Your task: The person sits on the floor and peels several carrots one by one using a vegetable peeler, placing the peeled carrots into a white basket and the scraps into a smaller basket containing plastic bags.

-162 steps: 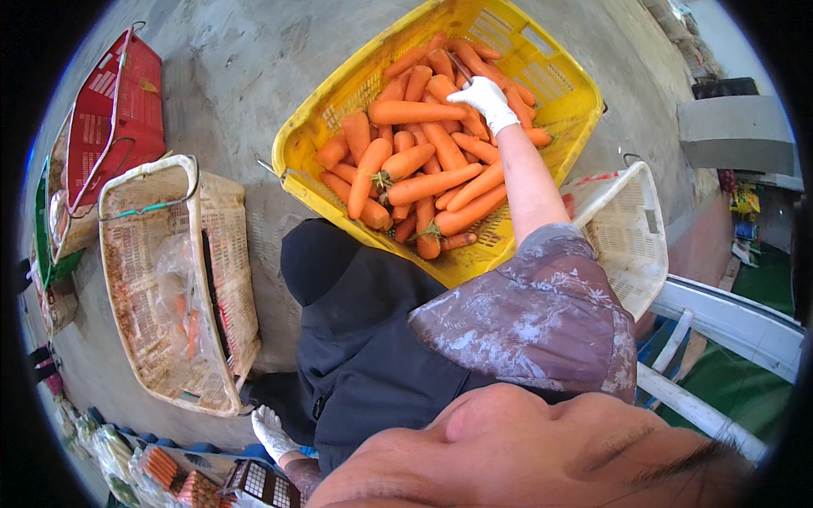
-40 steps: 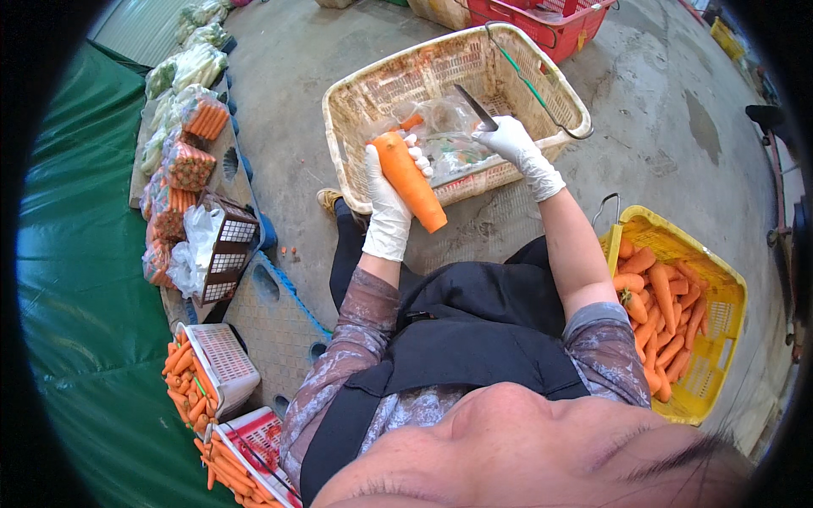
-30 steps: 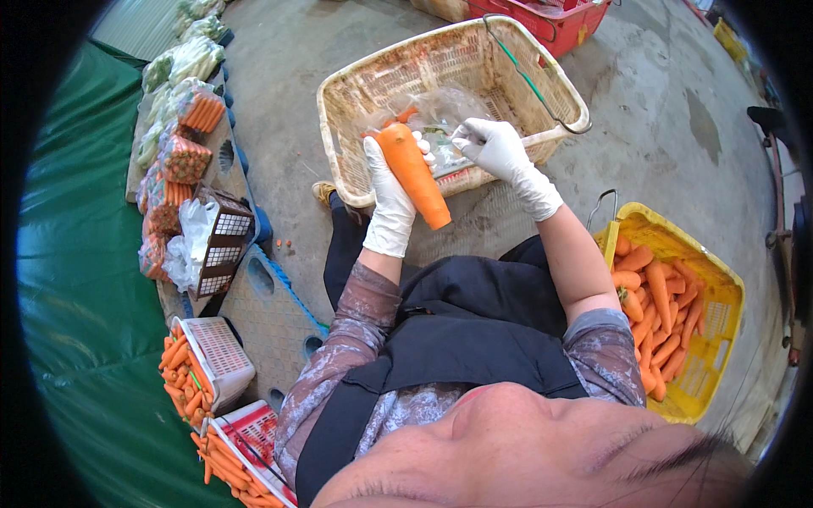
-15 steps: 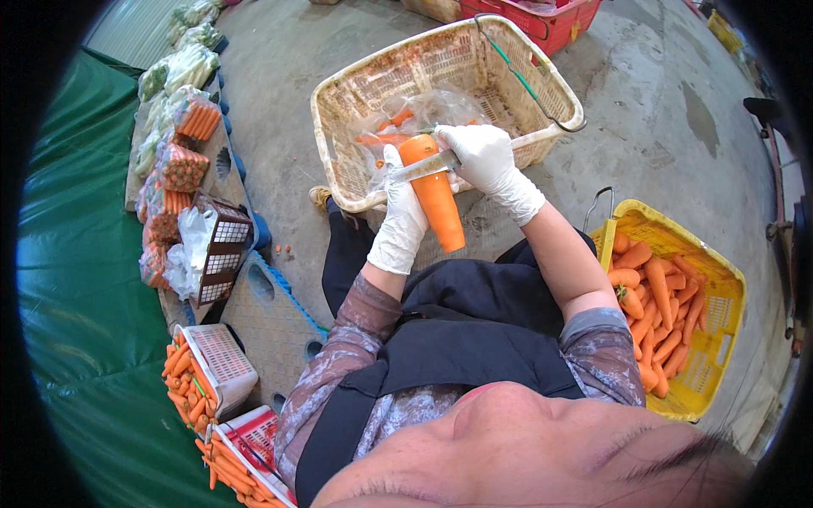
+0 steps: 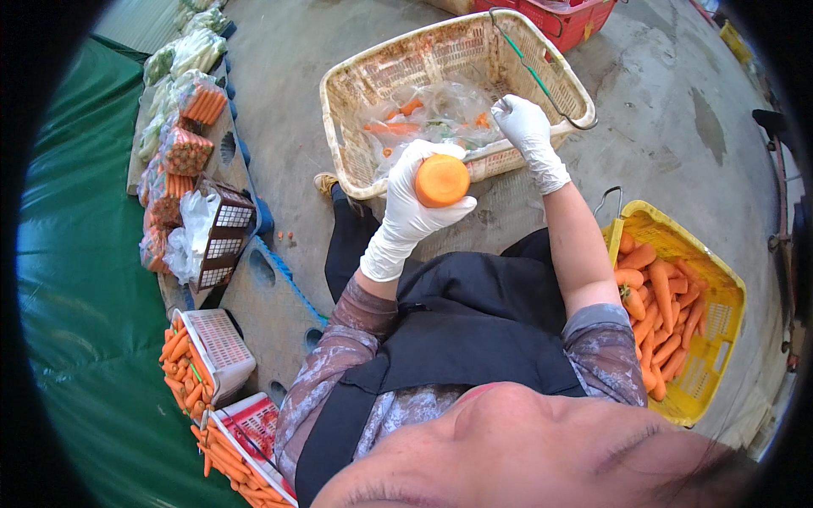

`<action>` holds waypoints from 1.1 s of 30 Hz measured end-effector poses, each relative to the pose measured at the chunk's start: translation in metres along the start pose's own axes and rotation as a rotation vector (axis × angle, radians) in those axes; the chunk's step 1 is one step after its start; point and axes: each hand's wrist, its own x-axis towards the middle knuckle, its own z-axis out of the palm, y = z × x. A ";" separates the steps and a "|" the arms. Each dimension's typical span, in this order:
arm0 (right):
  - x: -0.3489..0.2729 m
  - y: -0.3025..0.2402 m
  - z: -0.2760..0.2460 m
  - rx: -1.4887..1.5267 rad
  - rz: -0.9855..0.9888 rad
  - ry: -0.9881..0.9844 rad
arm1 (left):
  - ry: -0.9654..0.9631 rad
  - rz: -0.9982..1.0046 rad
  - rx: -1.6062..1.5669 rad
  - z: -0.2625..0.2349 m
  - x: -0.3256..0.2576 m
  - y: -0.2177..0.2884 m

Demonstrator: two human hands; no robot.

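Note:
My left hand point(image 5: 412, 203), in a white glove, is wrapped round a thick carrot point(image 5: 442, 180). The carrot's flat, round cut end faces up toward me, and its length is hidden behind that end. To the right, my gloved right hand point(image 5: 525, 131) is closed near the right rim of a dirty cream basket point(image 5: 339, 140). The knife seen in that fist just before is almost wholly hidden now. Inside the basket lie a clear plastic bag point(image 5: 453, 102) and orange carrot pieces point(image 5: 392, 129).
A yellow crate point(image 5: 720, 339) full of carrots stands at my right. White crates point(image 5: 222, 347) of carrots stand at lower left. Bagged carrots point(image 5: 188, 152) and a brown crate point(image 5: 227, 233) line a pallet on the left. Behind the cream basket is a red basket point(image 5: 572, 25).
The knife has come away from the carrot as my right hand moved right. My left hand has tipped the carrot so its cut end faces me.

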 end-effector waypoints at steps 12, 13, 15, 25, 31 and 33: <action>-0.007 -0.002 -0.003 -0.005 0.016 -0.014 | -0.024 0.220 0.162 0.005 0.003 0.018; -0.008 -0.001 -0.001 0.092 -0.034 -0.005 | -0.021 0.202 0.140 0.005 0.002 0.016; -0.010 0.004 0.001 0.286 -0.134 0.014 | 0.049 0.006 -0.215 0.006 -0.001 0.010; -0.072 -0.065 -0.063 1.157 0.075 -0.853 | 0.672 -0.788 -1.622 -0.009 0.007 -0.032; -0.087 -0.068 -0.059 1.233 0.129 -0.949 | 0.857 -0.796 -1.473 -0.017 -0.006 -0.066; -0.086 -0.064 -0.057 1.219 0.088 -0.963 | 0.896 -0.826 -1.434 -0.015 -0.005 -0.069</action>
